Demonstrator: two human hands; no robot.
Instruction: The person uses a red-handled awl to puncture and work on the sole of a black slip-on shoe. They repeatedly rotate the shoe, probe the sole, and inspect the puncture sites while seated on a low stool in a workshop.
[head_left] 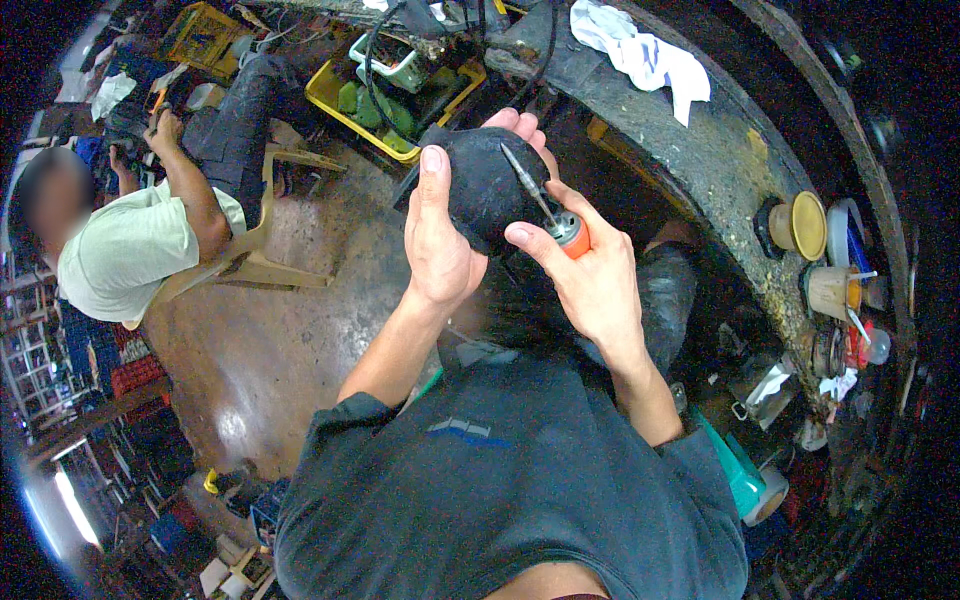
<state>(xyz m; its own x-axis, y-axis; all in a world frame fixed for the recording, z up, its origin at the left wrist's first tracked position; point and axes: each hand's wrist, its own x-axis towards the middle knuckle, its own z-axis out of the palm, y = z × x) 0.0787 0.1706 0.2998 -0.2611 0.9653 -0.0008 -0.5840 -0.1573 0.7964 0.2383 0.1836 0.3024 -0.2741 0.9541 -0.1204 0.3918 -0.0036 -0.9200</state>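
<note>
My left hand point(445, 250) grips a dark, rounded object point(480, 185), perhaps a shoe, with the thumb on its near left side. Fingertips show past its far edge. In my right hand point(600, 280) is an awl-like tool point(525, 180) with a slim pointed metal shaft and a grey and orange handle. The shaft lies over the dark object's right side, its tip pointing away from me and to the left. I cannot tell whether the tip touches it. My palm hides most of the handle.
A worn workbench point(690, 170) curves along the right, bearing a white cloth point(645, 55), a yellow round-topped container point(805, 225) and a beige cup point(832, 290). A yellow crate point(330, 95) stands ahead. At left, another person point(150, 240) sits on a beige plastic chair point(255, 265).
</note>
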